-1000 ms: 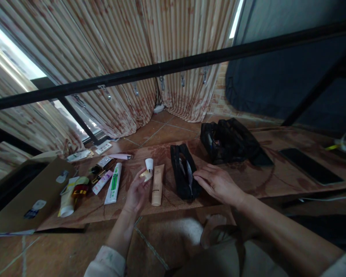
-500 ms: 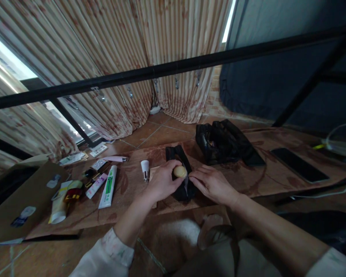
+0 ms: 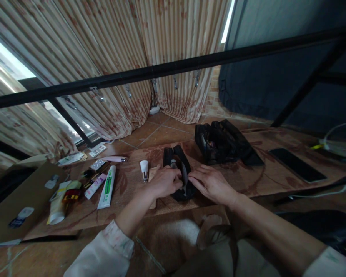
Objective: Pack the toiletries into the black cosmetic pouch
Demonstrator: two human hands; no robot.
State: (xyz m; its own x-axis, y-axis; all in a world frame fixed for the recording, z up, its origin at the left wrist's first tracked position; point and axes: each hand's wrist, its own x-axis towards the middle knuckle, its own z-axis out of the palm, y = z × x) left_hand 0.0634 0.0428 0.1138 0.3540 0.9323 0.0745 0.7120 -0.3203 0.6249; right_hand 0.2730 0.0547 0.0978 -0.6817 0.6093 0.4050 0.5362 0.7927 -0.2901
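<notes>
A small black pouch [image 3: 178, 154] stands unzipped on the cloth-covered bench in front of me. My left hand [image 3: 166, 181] reaches into its opening with curled fingers; whatever they hold is hidden inside. A grey-topped item [image 3: 173, 163] shows within the pouch, near my left fingertips. My right hand [image 3: 209, 182] pinches the pouch's right edge, and the opening gapes between both hands. Left of the pouch stands a white-capped bottle [image 3: 144, 170], and a flat light-brown piece [image 3: 152, 175] lies partly under my left wrist.
Farther left lie a white-green tube [image 3: 107, 188], a pink tube [image 3: 95, 185], an amber jar [image 3: 72, 191] and a cardboard box [image 3: 29, 200]. A larger black bag [image 3: 219, 142] and a phone [image 3: 296, 164] rest on the right. A dark metal bar [image 3: 167, 68] crosses behind.
My left hand has lowered the round, cream-coloured item into the pouch, where it is out of sight. My right hand has stayed at the pouch's edge.
</notes>
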